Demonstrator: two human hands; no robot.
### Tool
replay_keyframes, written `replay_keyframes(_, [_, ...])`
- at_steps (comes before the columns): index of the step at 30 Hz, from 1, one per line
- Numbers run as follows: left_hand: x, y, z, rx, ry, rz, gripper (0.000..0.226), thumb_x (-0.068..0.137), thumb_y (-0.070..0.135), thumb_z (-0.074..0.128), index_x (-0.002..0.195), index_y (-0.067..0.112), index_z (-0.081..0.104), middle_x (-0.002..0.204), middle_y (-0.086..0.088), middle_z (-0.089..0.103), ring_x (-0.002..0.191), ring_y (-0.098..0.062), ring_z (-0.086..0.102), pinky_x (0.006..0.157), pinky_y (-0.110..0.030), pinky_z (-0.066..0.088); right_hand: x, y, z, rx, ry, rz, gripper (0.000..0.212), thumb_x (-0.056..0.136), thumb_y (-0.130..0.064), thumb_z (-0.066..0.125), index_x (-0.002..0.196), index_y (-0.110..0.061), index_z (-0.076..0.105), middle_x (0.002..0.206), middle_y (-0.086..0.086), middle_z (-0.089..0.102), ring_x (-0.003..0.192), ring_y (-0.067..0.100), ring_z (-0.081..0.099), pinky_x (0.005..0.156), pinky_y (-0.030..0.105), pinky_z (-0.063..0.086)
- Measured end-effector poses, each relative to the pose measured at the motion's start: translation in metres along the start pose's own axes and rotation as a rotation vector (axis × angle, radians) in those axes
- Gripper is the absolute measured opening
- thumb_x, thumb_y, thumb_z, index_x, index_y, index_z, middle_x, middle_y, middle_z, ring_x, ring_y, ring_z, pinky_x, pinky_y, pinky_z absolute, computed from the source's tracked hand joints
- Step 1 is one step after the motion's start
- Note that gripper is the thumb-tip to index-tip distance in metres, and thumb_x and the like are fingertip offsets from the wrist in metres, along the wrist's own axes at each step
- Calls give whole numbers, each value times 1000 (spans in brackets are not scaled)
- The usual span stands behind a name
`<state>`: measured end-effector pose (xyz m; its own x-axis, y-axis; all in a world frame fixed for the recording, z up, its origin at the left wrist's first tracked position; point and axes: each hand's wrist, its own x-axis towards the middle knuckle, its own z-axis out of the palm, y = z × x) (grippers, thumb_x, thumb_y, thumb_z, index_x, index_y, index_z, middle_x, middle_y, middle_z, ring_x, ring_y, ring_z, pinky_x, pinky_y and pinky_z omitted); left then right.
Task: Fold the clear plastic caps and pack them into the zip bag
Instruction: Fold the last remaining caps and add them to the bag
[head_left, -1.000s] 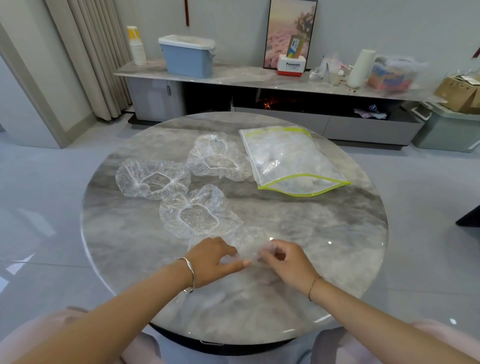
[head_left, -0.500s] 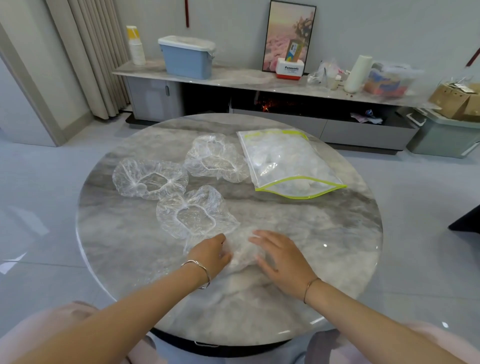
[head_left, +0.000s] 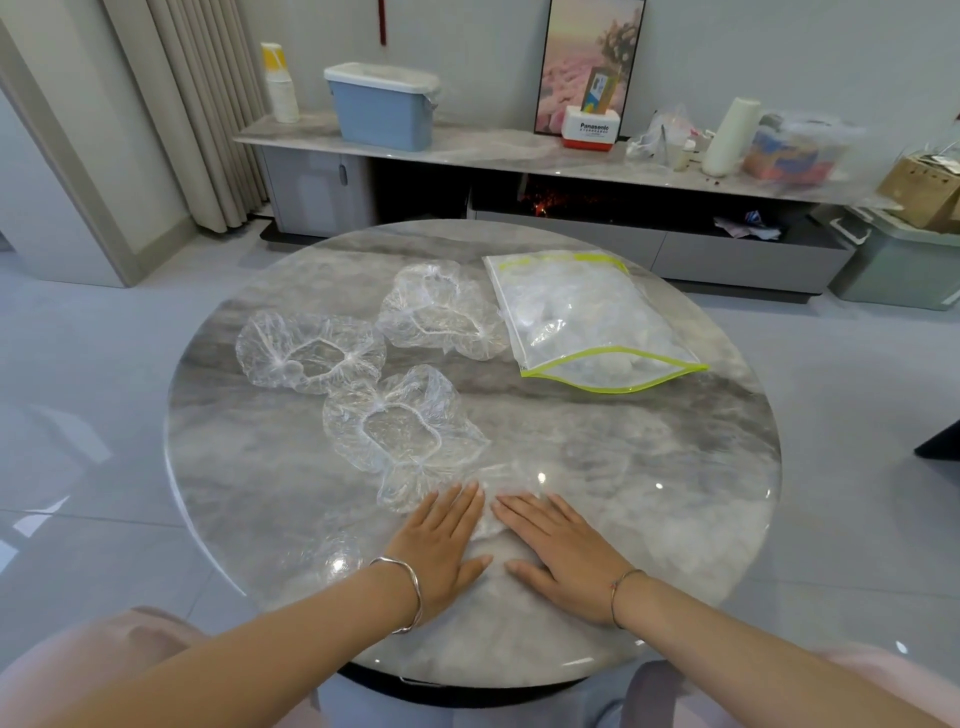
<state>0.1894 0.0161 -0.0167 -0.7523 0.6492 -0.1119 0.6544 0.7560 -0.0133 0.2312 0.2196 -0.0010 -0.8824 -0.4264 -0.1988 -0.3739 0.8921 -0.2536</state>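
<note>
Bottom corners: pale pink fabric (head_left: 104, 654), blurred. Two bare forearms reaching forward over the near rim of the round grey marble-patterned table (head_left: 649, 545).

Palm down on the marble: left hand (head_left: 441, 545), fingers straight and close together, thumb splayed; nothing clasped, pressing flat. Silver bangle (head_left: 410, 592) on that wrist. Beside it, right hand (head_left: 563, 551) in the same pose, fingers straight, grip released, thin cord bracelet (head_left: 623, 590) on the wrist. Fingertips of the two angled toward each other, nearly touching.

Under and between those fingertips: flattened clear plastic cap (head_left: 488, 522) on the tabletop; outline hard to trace, clear film over pale marble. Wrinkled flap of film (head_left: 402, 493) just left of the left fingers; cannot tell whether part of the pressed cap or of the next one.

Beyond the hands, three more clear plastic caps lying open, elastic rings showing: nearest cap (head_left: 400, 426) just past the fingertips, left cap (head_left: 311, 353) close beside it, far cap (head_left: 436, 312) toward the table's middle.

Right of the far cap, edges touching or nearly so: clear zip bag with yellow-green trim (head_left: 587, 312), lying flat, mouth gaping toward the near side, pale bunched plastic inside.

Behind the table: long low grey sideboard (head_left: 467, 150) against the wall, carrying blue lidded tub (head_left: 384, 111), stack of paper cups (head_left: 278, 83), red-and-white Panasonic box (head_left: 589, 130). Beige curtain (head_left: 192, 104) far left; cardboard box (head_left: 924, 189) and pale green bin (head_left: 904, 260) far right.
</note>
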Motion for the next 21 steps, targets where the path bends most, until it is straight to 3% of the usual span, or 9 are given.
replay_keyframes(2, [0, -1, 3, -64, -22, -22, 74, 98, 49, -4, 141, 3, 35, 138, -7, 48, 122, -22, 53, 109, -36, 32, 1, 2, -1, 3, 5, -8, 68, 92, -61, 21, 151, -34, 1, 157, -19, -2, 142, -3, -9, 112, 21, -17])
replay_keyframes(3, [0, 0, -3, -75, -25, -16, 75, 96, 51, -7, 145, 2, 23, 143, -7, 41, 127, -22, 47, 111, -36, 25, 1, 3, -2, 2, 7, -6, 66, 93, -60, 22, 151, -34, 3, 157, -19, -1, 143, -2, -7, 113, 23, -15])
replay_keyframes(5, [2, -1, -6, -22, 14, -5, 87, 79, 60, -24, 143, 5, -4, 150, -3, -2, 141, -17, 7, 117, -35, -2, 2, 4, -3, 17, 14, -1, 62, 96, -55, 27, 151, -34, 6, 158, -18, 2, 144, 0, -3, 115, 26, -11])
replay_keyframes(6, [1, 1, -13, -26, -37, -14, 92, 74, 62, -25, 144, 6, -4, 149, -3, -10, 140, -14, -2, 115, -34, -5, 3, 4, -4, 26, 15, -4, 62, 96, -54, 29, 151, -34, 8, 158, -18, 4, 144, 0, -1, 116, 26, -10])
replay_keyframes(9, [2, 1, -22, -38, 71, 67, 74, 91, 57, 14, 130, 8, 54, 139, -11, 48, 127, -23, 48, 104, -41, 35, 5, 4, -6, 53, 73, -22, 63, 91, -53, 30, 149, -30, 22, 155, -13, 19, 143, 3, 12, 117, 25, -6])
replay_keyframes(12, [4, -3, -24, -23, 167, 161, 59, 76, 54, 48, 119, 17, 64, 125, -2, 61, 117, -24, 57, 98, -41, 47, 7, 7, -9, 102, 256, -9, 49, 92, -36, 46, 139, -25, 41, 139, -10, 45, 129, 2, 35, 115, 20, -1])
replay_keyframes(15, [7, -9, -26, -3, 276, 232, 51, 64, 50, 72, 106, 21, 67, 103, 6, 65, 101, -18, 60, 95, -31, 40, 9, 9, -9, 95, 347, 1, 38, 88, -31, 48, 123, -20, 57, 123, -8, 58, 114, 6, 48, 108, 9, 1])
replay_keyframes(19, [5, -12, -29, -88, 212, 129, 40, 76, 50, 44, 97, 27, 69, 86, 10, 63, 84, -13, 62, 79, -23, 51, 13, 12, -9, 107, 356, 21, 32, 89, -23, 53, 120, -19, 61, 123, -10, 60, 113, 8, 53, 102, 5, 3])
replay_keyframes(21, [7, -13, -28, -144, 233, 83, 34, 85, 42, 46, 108, 26, 65, 100, 6, 61, 98, -17, 58, 89, -27, 45, 16, 12, -9, 122, 370, 32, 29, 90, -20, 55, 117, -20, 64, 122, -10, 62, 113, 7, 54, 102, 8, 8])
